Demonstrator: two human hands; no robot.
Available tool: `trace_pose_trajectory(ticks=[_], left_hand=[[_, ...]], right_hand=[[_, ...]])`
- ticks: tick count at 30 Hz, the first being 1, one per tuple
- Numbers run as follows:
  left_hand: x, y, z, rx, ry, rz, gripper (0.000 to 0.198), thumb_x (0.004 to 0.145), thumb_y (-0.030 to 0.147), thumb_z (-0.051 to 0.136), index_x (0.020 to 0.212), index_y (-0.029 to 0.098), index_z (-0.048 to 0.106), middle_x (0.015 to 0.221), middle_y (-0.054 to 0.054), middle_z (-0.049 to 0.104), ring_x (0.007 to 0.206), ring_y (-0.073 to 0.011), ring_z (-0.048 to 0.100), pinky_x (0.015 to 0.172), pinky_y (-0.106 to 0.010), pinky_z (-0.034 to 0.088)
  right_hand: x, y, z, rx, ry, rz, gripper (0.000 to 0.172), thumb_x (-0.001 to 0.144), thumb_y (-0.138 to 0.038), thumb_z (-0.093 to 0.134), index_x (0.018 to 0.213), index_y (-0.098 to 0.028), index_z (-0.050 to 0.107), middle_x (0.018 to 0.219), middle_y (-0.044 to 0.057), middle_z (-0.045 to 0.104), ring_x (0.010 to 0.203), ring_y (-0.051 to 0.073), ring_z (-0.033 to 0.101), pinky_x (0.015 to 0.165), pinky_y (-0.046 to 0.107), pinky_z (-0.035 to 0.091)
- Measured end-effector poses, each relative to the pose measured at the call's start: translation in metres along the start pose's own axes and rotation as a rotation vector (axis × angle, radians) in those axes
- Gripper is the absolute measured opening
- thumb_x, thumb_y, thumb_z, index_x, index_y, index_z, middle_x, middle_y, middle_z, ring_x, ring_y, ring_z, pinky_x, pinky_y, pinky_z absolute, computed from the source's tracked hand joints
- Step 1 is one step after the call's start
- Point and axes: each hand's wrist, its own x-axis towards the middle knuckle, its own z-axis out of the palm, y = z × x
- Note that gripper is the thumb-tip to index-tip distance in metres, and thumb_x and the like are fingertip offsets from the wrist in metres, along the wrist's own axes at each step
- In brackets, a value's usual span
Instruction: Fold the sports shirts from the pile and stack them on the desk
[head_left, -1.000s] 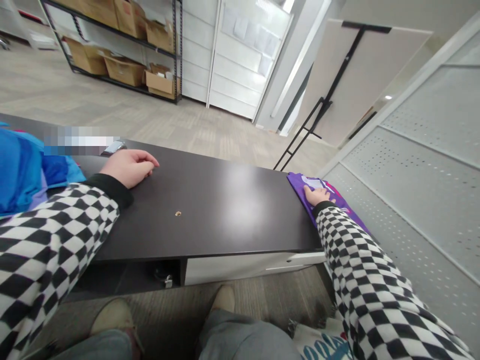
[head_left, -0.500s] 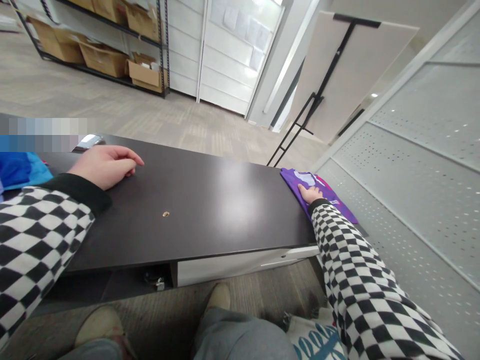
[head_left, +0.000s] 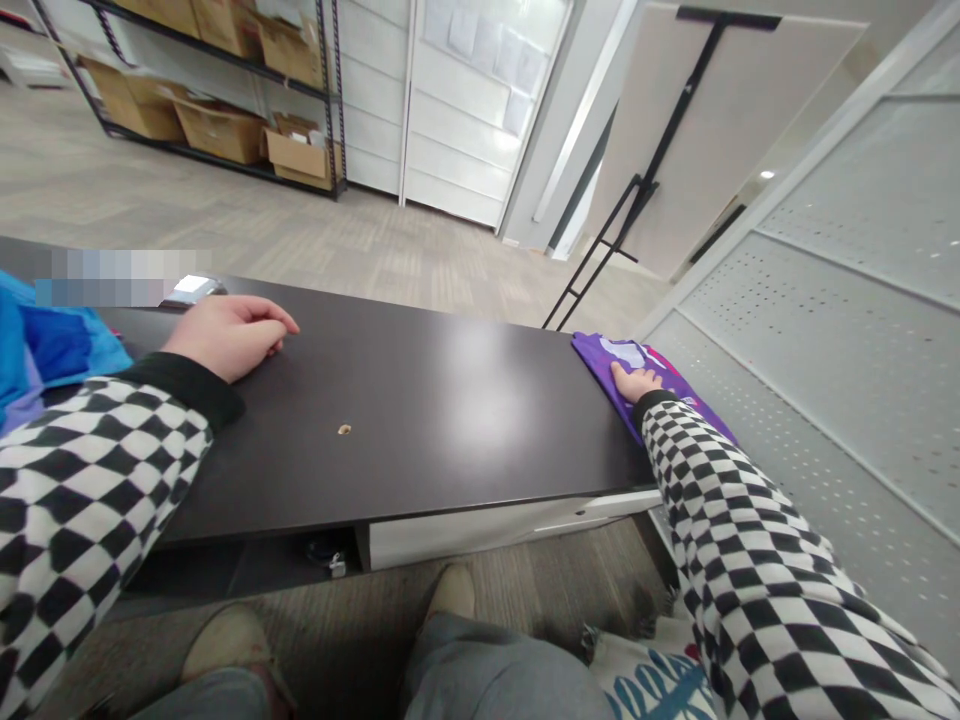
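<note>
My left hand [head_left: 229, 338] rests on the dark desktop [head_left: 450, 440] with its fingers loosely curled, holding nothing. It lies near a small silver object [head_left: 191, 288], partly hidden by a blurred patch. At the desk's right end, my right hand [head_left: 635, 381] lies flat on a folded purple cloth [head_left: 600, 358] with pink and white print. Both forearms wear black-and-white checked sleeves [head_left: 757, 570] with black cuffs. A small brass-ringed hole [head_left: 344, 429] marks the desktop between my hands.
A blue garment [head_left: 52, 345] lies at the desk's left end. A perforated grey panel [head_left: 825, 400] stands to the right, near a board on a black stand [head_left: 697, 120]. Shelves hold cardboard boxes [head_left: 217, 130] behind the desk. A white drawer [head_left: 480, 532] sits below the front edge.
The view has shifted slightly as my head moved. My left hand stays on the desktop, and my right hand stays on the purple cloth.
</note>
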Motion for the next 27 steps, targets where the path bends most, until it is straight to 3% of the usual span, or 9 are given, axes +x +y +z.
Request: trace_pose_trajectory(ticks=[2, 4, 8, 11, 14, 18, 22, 24, 27], left_hand=[[0.000, 0.000, 0.001, 0.003, 0.012, 0.016, 0.036, 0.071, 0.032, 0.065, 0.100, 0.024, 0.085, 0.071, 0.002, 0.076, 0.070, -0.0206, 0.070, 0.063, -0.028, 0.049], [0.000, 0.000, 0.002, -0.007, 0.021, 0.020, 0.037, 0.070, 0.032, 0.064, 0.099, 0.024, 0.085, 0.070, 0.002, 0.075, 0.069, -0.0208, 0.069, 0.062, -0.028, 0.049], [-0.002, 0.003, 0.002, 0.025, 0.014, 0.023, 0.037, 0.072, 0.035, 0.063, 0.099, 0.024, 0.085, 0.071, 0.002, 0.076, 0.068, -0.0219, 0.068, 0.061, -0.030, 0.048], [-0.003, 0.006, 0.001, 0.081, 0.022, 0.044, 0.035, 0.074, 0.036, 0.062, 0.098, 0.025, 0.086, 0.071, 0.001, 0.077, 0.071, -0.0234, 0.069, 0.064, -0.030, 0.048], [-0.002, 0.005, 0.003, 0.117, 0.023, 0.091, 0.031, 0.077, 0.035, 0.063, 0.094, 0.024, 0.086, 0.071, 0.001, 0.076, 0.076, -0.0239, 0.069, 0.071, -0.031, 0.050], [-0.006, 0.010, 0.004, 0.120, 0.014, 0.159, 0.027, 0.083, 0.032, 0.063, 0.091, 0.022, 0.086, 0.080, -0.002, 0.080, 0.083, -0.0247, 0.071, 0.083, -0.033, 0.055], [-0.030, 0.027, 0.000, 0.218, -0.010, 0.215, 0.030, 0.091, 0.025, 0.057, 0.096, 0.020, 0.087, 0.099, -0.011, 0.086, 0.100, -0.0295, 0.077, 0.092, -0.036, 0.058], [-0.045, 0.033, 0.000, 0.306, -0.043, 0.237, 0.034, 0.096, 0.022, 0.055, 0.104, 0.019, 0.088, 0.109, -0.013, 0.087, 0.105, -0.0303, 0.077, 0.097, -0.039, 0.059], [-0.071, 0.035, 0.005, 0.400, -0.042, 0.272, 0.028, 0.095, 0.022, 0.061, 0.100, 0.024, 0.088, 0.115, -0.011, 0.085, 0.112, -0.0309, 0.075, 0.104, -0.042, 0.058]], right_hand=[[-0.006, -0.019, -0.007, 0.017, -0.010, 0.041, 0.097, 0.121, -0.065, 0.026, 0.171, 0.018, 0.032, 0.181, 0.047, 0.026, 0.171, 0.050, 0.025, 0.136, 0.079, 0.014], [-0.025, -0.053, -0.010, 0.047, -0.004, -0.028, 0.095, 0.121, -0.067, 0.028, 0.178, 0.008, 0.028, 0.189, 0.035, 0.016, 0.177, 0.045, 0.013, 0.140, 0.074, 0.006], [-0.109, -0.136, -0.007, 0.182, -0.105, -0.476, 0.088, 0.118, -0.071, 0.033, 0.183, -0.012, 0.034, 0.193, 0.022, 0.020, 0.180, 0.042, 0.013, 0.143, 0.070, 0.008], [-0.172, -0.175, -0.006, 0.239, -0.183, -0.734, 0.090, 0.116, -0.079, 0.038, 0.184, -0.020, 0.037, 0.193, 0.016, 0.022, 0.180, 0.039, 0.017, 0.144, 0.065, 0.011], [-0.196, -0.185, -0.009, 0.269, -0.180, -0.729, 0.087, 0.115, -0.076, 0.044, 0.181, -0.019, 0.043, 0.192, 0.017, 0.027, 0.180, 0.036, 0.021, 0.144, 0.063, 0.014], [-0.191, -0.182, -0.012, 0.338, -0.109, -0.669, 0.061, 0.116, -0.051, 0.051, 0.166, -0.019, 0.064, 0.183, 0.015, 0.047, 0.174, 0.032, 0.038, 0.144, 0.057, 0.023], [-0.187, -0.179, -0.004, 0.379, -0.015, -0.657, 0.054, 0.111, -0.036, 0.049, 0.153, -0.017, 0.076, 0.171, 0.014, 0.062, 0.163, 0.032, 0.055, 0.141, 0.050, 0.036], [-0.181, -0.177, 0.005, 0.370, 0.021, -0.640, 0.054, 0.108, -0.037, 0.051, 0.150, -0.018, 0.078, 0.166, 0.014, 0.067, 0.160, 0.034, 0.059, 0.139, 0.051, 0.040], [-0.167, -0.174, 0.019, 0.351, 0.021, -0.647, 0.057, 0.104, -0.042, 0.053, 0.149, -0.018, 0.078, 0.164, 0.014, 0.069, 0.156, 0.038, 0.062, 0.136, 0.055, 0.044]])
